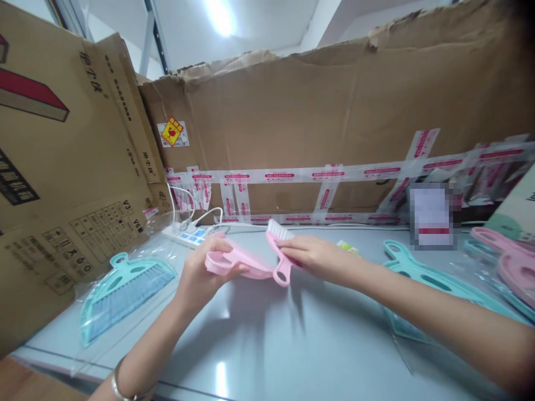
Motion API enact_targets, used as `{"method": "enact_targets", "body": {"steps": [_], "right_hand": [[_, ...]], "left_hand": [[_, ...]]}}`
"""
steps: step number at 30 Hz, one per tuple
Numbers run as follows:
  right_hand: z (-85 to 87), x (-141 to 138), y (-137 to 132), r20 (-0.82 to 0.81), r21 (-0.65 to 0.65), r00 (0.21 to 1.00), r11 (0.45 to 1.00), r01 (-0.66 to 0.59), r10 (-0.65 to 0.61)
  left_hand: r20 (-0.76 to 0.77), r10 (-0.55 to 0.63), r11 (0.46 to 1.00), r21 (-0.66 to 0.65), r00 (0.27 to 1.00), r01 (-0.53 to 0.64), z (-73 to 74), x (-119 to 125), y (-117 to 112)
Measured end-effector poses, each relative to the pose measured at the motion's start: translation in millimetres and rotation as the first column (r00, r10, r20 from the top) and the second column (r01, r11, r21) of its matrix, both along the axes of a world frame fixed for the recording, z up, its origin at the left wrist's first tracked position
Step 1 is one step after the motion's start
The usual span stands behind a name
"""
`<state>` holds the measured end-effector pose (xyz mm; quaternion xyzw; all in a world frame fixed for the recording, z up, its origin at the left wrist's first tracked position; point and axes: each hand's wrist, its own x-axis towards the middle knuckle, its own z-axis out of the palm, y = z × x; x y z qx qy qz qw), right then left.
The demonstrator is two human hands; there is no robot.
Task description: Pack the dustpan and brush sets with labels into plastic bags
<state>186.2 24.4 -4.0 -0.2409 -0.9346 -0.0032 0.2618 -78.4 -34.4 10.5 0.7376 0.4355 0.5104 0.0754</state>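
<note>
Above the middle of the table, my left hand [204, 260] grips a pink dustpan [251, 264] by its handle end, fingers wrapped round it. A small pink brush [284, 259] with white bristles is in my right hand [313, 256], pinched near its middle. The bristles point up and away, and the looped end of the brush hangs low beside the dustpan's edge. Whether brush and dustpan touch I cannot tell. To the left lies a teal dustpan and brush set [125, 289] in clear plastic.
Another teal dustpan [434, 284] lies at the right, partly behind my right forearm. Beyond it are stacked pink and teal dustpans [514, 262]. A power strip [192, 235] with white cables sits at the back. Cardboard boxes [271, 122] wall the table [334, 356] behind and at left.
</note>
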Motion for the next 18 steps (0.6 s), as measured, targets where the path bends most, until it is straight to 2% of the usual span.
{"method": "enact_targets", "body": {"steps": [3, 6, 10, 12, 13, 16, 17, 18], "right_hand": [[-23.0, -0.8, 22.1, 0.048, -0.072, 0.997, 0.996, -0.051, 0.055], [-30.5, 5.2, 40.5, 0.07, -0.132, 0.997, 0.991, -0.027, 0.036], [-30.3, 33.2, 58.0, 0.074, -0.176, 0.993, 0.979, 0.103, -0.091], [-29.8, 61.4, 60.5, 0.026, -0.177, 0.968, 0.952, 0.249, -0.249], [-29.6, 79.1, 59.5, -0.004, -0.175, 0.936, 0.922, 0.346, -0.352], [-30.1, 139.1, 47.4, -0.091, -0.151, 0.774, 0.777, 0.612, -0.627], [-31.0, 157.8, 41.1, -0.109, -0.157, 0.706, 0.713, 0.683, -0.7], [-32.5, 174.0, 34.3, -0.108, -0.199, 0.618, 0.626, 0.754, -0.778]], "left_hand": [[-0.195, 0.061, 0.995, -0.066, 0.979, -0.075, -12.9, -0.4, 2.0], [-0.379, 0.035, 0.98, -0.17, 0.925, -0.107, -24.1, 1.2, 6.3], [-0.562, -0.103, 0.932, -0.343, 0.821, -0.118, -33.9, 8.3, 14.3], [-0.645, -0.17, 0.919, -0.376, 0.745, -0.116, -35.3, 11.5, 15.8], [-0.688, -0.182, 0.919, -0.373, 0.702, -0.127, -34.8, 12.9, 15.5], [-0.785, -0.126, 0.922, -0.319, 0.607, -0.221, -28.2, 18.0, 11.1], [-0.796, -0.094, 0.92, -0.298, 0.597, -0.253, -24.8, 20.4, 9.2], [-0.797, -0.06, 0.92, -0.278, 0.601, -0.278, -21.1, 23.3, 7.3]]}}
